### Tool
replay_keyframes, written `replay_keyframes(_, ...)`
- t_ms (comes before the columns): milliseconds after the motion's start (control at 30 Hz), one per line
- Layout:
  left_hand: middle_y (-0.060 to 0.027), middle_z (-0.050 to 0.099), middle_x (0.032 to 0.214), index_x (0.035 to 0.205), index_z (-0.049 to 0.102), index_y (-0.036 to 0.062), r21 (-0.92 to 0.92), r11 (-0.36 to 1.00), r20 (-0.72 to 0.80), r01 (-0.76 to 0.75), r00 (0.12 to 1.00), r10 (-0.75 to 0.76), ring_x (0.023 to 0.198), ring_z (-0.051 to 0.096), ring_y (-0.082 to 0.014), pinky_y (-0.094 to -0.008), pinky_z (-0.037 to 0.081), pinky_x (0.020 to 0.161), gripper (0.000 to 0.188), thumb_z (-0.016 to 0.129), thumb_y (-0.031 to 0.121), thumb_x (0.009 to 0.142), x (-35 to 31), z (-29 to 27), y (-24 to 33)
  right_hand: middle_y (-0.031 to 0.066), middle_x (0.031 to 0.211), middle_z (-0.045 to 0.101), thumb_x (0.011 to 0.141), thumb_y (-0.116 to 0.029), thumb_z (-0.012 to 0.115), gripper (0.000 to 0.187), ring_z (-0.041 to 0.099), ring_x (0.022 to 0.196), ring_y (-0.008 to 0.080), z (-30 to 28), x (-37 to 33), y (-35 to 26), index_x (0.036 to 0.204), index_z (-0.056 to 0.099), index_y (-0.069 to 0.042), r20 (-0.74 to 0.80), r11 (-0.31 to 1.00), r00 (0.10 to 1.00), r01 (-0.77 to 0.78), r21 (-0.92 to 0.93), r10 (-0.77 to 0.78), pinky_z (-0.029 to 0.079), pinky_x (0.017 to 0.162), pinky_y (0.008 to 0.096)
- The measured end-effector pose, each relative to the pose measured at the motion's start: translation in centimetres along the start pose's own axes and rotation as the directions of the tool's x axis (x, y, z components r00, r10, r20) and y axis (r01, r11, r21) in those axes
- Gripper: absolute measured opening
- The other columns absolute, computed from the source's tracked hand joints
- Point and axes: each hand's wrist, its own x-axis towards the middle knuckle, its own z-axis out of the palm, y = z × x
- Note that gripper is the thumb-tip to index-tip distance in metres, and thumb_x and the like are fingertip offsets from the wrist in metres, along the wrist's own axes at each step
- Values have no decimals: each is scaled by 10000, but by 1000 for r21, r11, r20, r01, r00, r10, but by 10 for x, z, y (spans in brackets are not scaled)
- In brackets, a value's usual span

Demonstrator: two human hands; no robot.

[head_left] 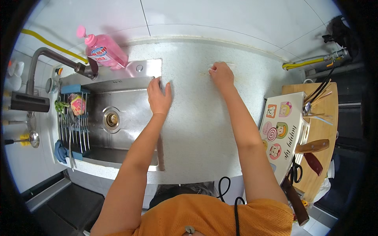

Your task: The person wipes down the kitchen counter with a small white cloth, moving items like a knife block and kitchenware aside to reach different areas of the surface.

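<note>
From my end, the sink (pixel 132 118) takes up the table's (pixel 197 141) left side, drying rack (pixel 80 135) across its left end. Bottle (pixel 107 51) stands on the back ledge, right of the faucet (pixel 86 70). My left hand (pixel 159 97) is at the sink's right edge, my right hand (pixel 222 78) farther right near the back wall (pixel 212 17), knife holder (pixel 277 128) rightmost on the table.

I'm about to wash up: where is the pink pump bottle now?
In the head view's upper left, the pink pump bottle is at the back of the sink, just right of the faucet.
</note>
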Motion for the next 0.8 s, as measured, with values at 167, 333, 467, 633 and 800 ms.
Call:
replay_keyframes(167, -199, 473, 1218, 1174, 473, -9, 36, 997, -44, -64, 997, 65, 1158, 420, -349, -413, 360, 970, 446, 573, 272, 843, 1, 2, -12, 132, 906, 575, 780, -206, 619, 114, 586, 835, 311, 4, -6, -25, 815, 620, -97, 74, 995, 997, 44, -87, -38, 486, 723, 414)
replay_keyframes(333, -209, 458, 1239, 1183, 466, -10, -10, 999, -15, -34, 999, 33, 1166, 411, -350, -418, 355, 978, 451, 572, 272, 847, 0, 4, -8, 138, 905, 588, 787, -194, 617, 130, 596, 827, 300, -1, 3, -20, 833, 627, -73, 15, 987, 1000, 6, -162, -4, 500, 721, 403)
replay_keyframes(467, -210, 445, 1252, 1185, 464, -6, 6, 998, -30, -57, 998, 57, 1172, 404, -350, -419, 356, 980, 455, 575, 279, 849, 1, 3, -10, 139, 881, 589, 789, -199, 617, 156, 601, 841, 301, -5, -1, -28, 836, 628, -50, 85, 973, 994, 80, -215, -63, 503, 718, 401)
replay_keyframes(633, -207, 444, 1252, 1186, 460, -2, -31, 999, -25, -31, 999, 30, 1175, 401, -352, -423, 363, 976, 456, 579, 280, 848, -1, 3, -7, 138, 883, 582, 778, -169, 634, 129, 600, 847, 305, 6, -4, -22, 829, 627, -51, -64, 974, 996, 53, -219, -69, 500, 706, 407)
replay_keyframes(800, -207, 441, 1247, 1186, 457, 0, -60, 997, -27, -41, 999, 39, 1186, 388, -352, -428, 371, 966, 457, 580, 279, 846, 1, 2, -9, 146, 872, 580, 742, -129, 659, 117, 593, 834, 317, -1, -2, -28, 821, 628, -49, -16, 974, 993, 114, -197, -119, 490, 688, 411)
